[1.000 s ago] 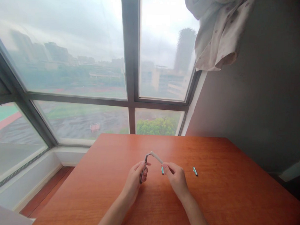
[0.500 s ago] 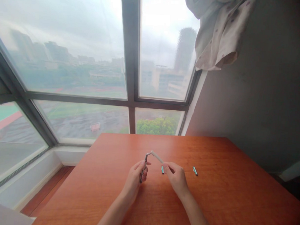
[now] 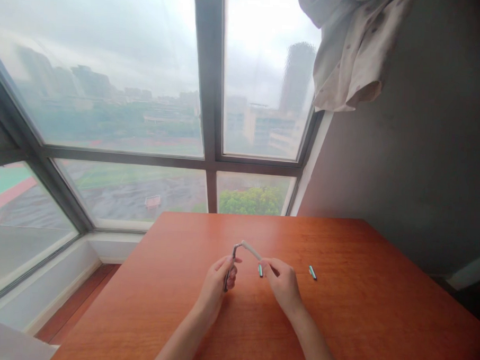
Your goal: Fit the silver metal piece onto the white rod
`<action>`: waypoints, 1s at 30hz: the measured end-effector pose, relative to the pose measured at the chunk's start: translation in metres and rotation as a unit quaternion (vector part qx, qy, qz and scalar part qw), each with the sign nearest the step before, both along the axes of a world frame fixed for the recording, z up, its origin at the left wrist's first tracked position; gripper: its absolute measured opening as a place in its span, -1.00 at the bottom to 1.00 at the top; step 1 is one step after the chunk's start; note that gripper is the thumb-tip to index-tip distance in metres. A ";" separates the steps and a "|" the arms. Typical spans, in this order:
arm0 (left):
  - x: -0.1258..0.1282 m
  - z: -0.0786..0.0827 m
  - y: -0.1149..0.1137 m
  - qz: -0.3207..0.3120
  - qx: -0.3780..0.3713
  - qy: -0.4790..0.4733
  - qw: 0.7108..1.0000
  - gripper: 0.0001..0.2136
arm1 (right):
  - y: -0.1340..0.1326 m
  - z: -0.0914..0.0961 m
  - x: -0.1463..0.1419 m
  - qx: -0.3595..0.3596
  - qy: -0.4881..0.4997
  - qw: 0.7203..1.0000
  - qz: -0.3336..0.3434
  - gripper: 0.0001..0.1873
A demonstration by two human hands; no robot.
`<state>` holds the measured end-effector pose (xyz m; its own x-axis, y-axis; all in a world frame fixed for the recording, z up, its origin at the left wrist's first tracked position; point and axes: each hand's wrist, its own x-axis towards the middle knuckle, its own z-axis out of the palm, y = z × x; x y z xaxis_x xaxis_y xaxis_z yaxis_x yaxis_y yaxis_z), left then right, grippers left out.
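Observation:
My left hand is closed around a slim dark tool with a bent silvery tip. The tool's lower end shows below the fingers. Between the thumb and fingers of my right hand is a thin whitish stick, slanting up to the left. Its far end meets or nearly meets the silvery tip; contact cannot be made out. A short teal-and-black piece, like a pen cap, lies just left of my right fingers. A similar short piece rests on the table farther right.
Both hands are above a reddish-brown wooden table. Beyond its far edge stand large windows with grey frames. A light shirt hangs at the upper right, in front of a grey wall.
Hardly anything differs. The view has shifted very slightly, and both hands keep the same hold in the same place.

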<state>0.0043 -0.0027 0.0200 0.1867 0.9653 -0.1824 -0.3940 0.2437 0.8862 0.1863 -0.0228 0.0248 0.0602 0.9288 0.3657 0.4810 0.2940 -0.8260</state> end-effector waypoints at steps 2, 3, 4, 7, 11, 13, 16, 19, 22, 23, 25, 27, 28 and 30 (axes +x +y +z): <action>0.000 0.000 0.000 0.001 -0.003 -0.002 1.000 -0.59 | 0.000 0.001 0.000 -0.001 0.001 1.000 -0.004 -0.51; 0.000 0.000 0.000 0.002 -0.004 -0.003 1.000 -0.59 | 0.000 0.001 0.000 -0.002 0.002 1.000 -0.007 -0.51; 0.000 0.000 0.000 0.003 -0.003 -0.003 1.000 -0.60 | 0.000 0.001 0.001 -0.002 0.004 1.000 -0.009 -0.51; 0.000 0.001 0.000 0.003 0.000 -0.003 1.000 -0.60 | -0.001 0.001 0.000 -0.003 0.013 1.000 -0.006 -0.53; 0.000 0.001 -0.002 -0.001 0.004 -0.012 1.000 -0.63 | -0.001 -0.001 -0.001 -0.012 0.019 1.000 0.010 -0.56; 0.000 0.001 -0.002 -0.002 0.008 -0.016 1.000 -0.65 | 0.000 -0.002 -0.001 -0.015 0.022 1.000 0.012 -0.57; -0.001 0.000 -0.001 -0.003 0.010 -0.018 1.000 -0.65 | 0.001 -0.003 0.000 -0.019 0.027 0.999 0.012 -0.57; -0.001 -0.002 0.000 -0.004 0.011 -0.015 1.000 -0.64 | 0.001 -0.003 0.000 -0.020 0.029 0.999 0.014 -0.57; -0.001 -0.003 0.001 -0.004 0.009 -0.008 1.000 -0.63 | 0.000 -0.004 0.001 -0.022 0.028 0.999 0.014 -0.57; -0.001 -0.003 0.001 -0.003 0.008 -0.005 1.000 -0.62 | 0.000 -0.004 0.001 -0.023 0.027 0.999 0.014 -0.56; -0.001 -0.003 0.001 -0.001 0.007 -0.001 1.000 -0.62 | 0.001 -0.004 0.001 -0.025 0.026 0.999 0.015 -0.56; -0.001 -0.003 0.001 -0.001 0.009 0.003 1.000 -0.61 | 0.001 -0.005 0.001 -0.025 0.025 0.999 0.016 -0.57; -0.001 -0.003 0.001 -0.001 0.010 0.006 1.000 -0.61 | 0.001 -0.005 0.001 -0.025 0.025 0.999 0.016 -0.57; -0.001 -0.003 0.001 0.000 0.011 0.011 1.000 -0.60 | 0.001 -0.005 0.001 -0.025 0.024 0.999 0.018 -0.57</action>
<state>0.0031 -0.0017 0.0170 0.1839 0.9689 -0.1655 -0.3748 0.2248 0.8995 0.1873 -0.0218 0.0199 0.0436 0.9474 0.3171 0.4305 0.2686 -0.8617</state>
